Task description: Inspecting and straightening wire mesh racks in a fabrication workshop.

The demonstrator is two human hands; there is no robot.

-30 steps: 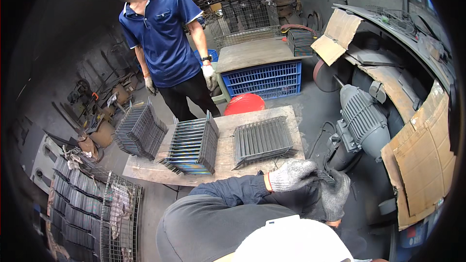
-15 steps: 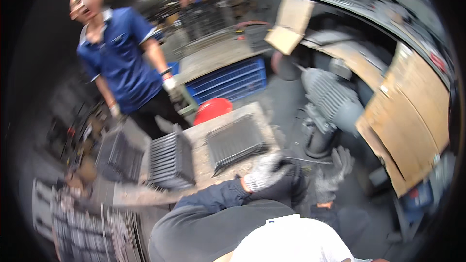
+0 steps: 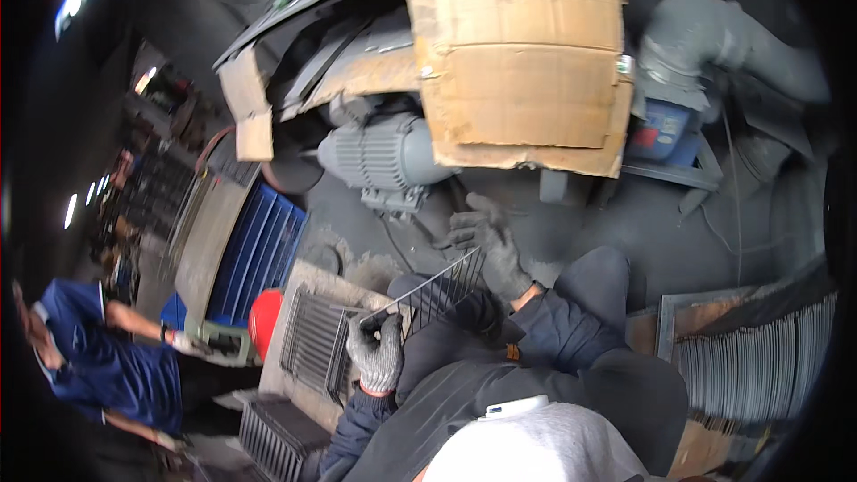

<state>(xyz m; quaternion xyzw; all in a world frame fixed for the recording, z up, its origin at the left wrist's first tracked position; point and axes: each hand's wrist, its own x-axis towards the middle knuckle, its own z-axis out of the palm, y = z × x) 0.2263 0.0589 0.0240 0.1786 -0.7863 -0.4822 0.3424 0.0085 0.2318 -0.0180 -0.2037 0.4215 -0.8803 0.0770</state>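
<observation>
My left hand (image 3: 377, 357), in a grey knit glove, is closed round the left end of a dark slatted metal grate (image 3: 433, 293). The grate is tilted above my lap, its top edge slanting up to the right. At its far end my right hand (image 3: 493, 245), also gloved, has its fingers spread; whether the palm touches the grate I cannot tell. Left of my left hand, more slatted grates (image 3: 314, 344) lie stacked on a worn board (image 3: 308, 278). Another stack of grates (image 3: 275, 437) stands nearer to me.
Ahead are a grey electric motor (image 3: 379, 156) and a large cardboard sheet (image 3: 527, 80). A person in a blue shirt (image 3: 116, 353) stands at left, beside a red stool (image 3: 265, 319) and a blue crate (image 3: 259, 250). Many thin plates (image 3: 754, 361) stand in a row at right.
My view has swung to the right. My left hand, earlier beside the stacked grates, now holds one grate up over my lap. My right hand stays spread, now at the grate's far end.
</observation>
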